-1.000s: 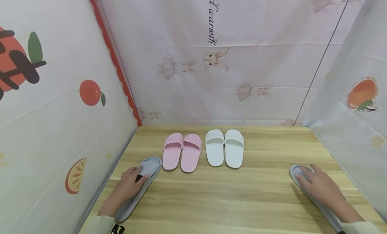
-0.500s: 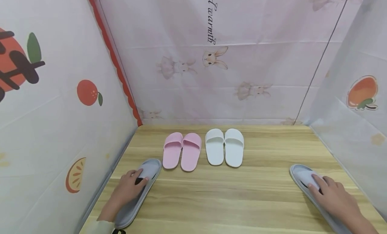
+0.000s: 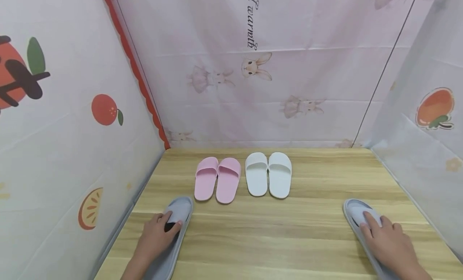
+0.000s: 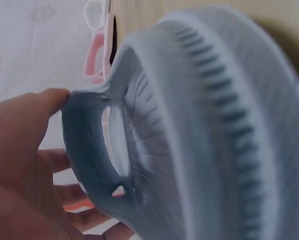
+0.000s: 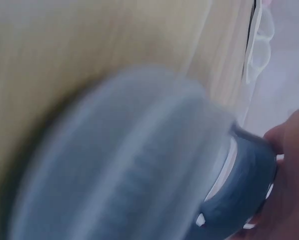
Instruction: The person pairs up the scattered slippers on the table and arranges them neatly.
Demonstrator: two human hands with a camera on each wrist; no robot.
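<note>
Two grey slippers are in the hands, apart from each other. At the left, my left hand (image 3: 155,237) grips one grey slipper (image 3: 181,207) by its strap. In the left wrist view, thumb and fingers (image 4: 52,100) curl round that strap, with the ribbed sole edge facing the camera. At the right, my right hand (image 3: 390,246) holds the other grey slipper (image 3: 356,209) by its strap. Its toe points away and leftward. The right wrist view is blurred but shows the fingers (image 5: 277,137) on the strap. Both heel ends run toward the lower frame edge, partly behind the hands.
A pink pair of slippers (image 3: 228,187) and a white pair (image 3: 280,183) stand side by side on the wooden tabletop (image 3: 275,239), toes toward the back. Printed cloth walls (image 3: 224,119) enclose the back and both sides.
The left hand and its slipper have moved nearer and turned a little straighter. The right hand has shifted its hold onto the strap, and its slipper has moved slightly left.
</note>
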